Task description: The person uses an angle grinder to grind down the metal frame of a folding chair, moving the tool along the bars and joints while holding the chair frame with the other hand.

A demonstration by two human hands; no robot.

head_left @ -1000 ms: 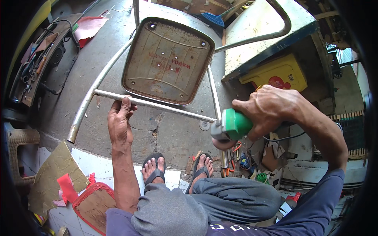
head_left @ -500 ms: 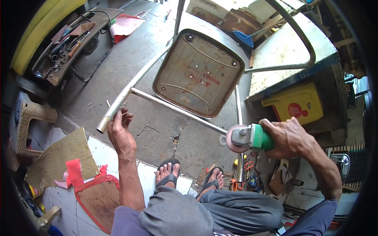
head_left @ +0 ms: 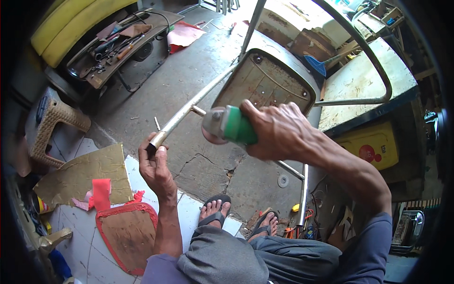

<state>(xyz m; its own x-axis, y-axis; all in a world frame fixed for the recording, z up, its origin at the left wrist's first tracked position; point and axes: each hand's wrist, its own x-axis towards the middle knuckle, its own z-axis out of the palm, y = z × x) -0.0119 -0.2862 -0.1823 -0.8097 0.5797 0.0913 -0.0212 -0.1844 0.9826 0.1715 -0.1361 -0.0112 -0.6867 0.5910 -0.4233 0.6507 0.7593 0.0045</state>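
Note:
A metal chair frame lies tipped over before me, its rusty seat pan point(head_left: 269, 78) partly behind my right hand. My left hand point(head_left: 159, 173) has its fingers and thumb closed round the open end of a tubular chair leg point(head_left: 182, 112). In my right hand point(head_left: 286, 132) is a green angle grinder point(head_left: 236, 126), gripped by its body. Its pinkish disc is held near the crossbar joint, over the frame; whether disc and tube touch I cannot tell. The grinder and my right forearm hide much of the crossbar.
At the upper left a low bench point(head_left: 111, 59) carries hand tools. A woven-pattern plastic stool point(head_left: 52, 125) stands at left, near brown sheet material point(head_left: 87, 177) and a red-edged board point(head_left: 127, 236). A worn white-topped table point(head_left: 369, 85) stands at right. Cables and small tools lie by my right foot.
My right hand has carried the grinder left, from the right end of the crossbar toward the left leg. My left hand has shifted onto the leg's end. The view has swung slightly left.

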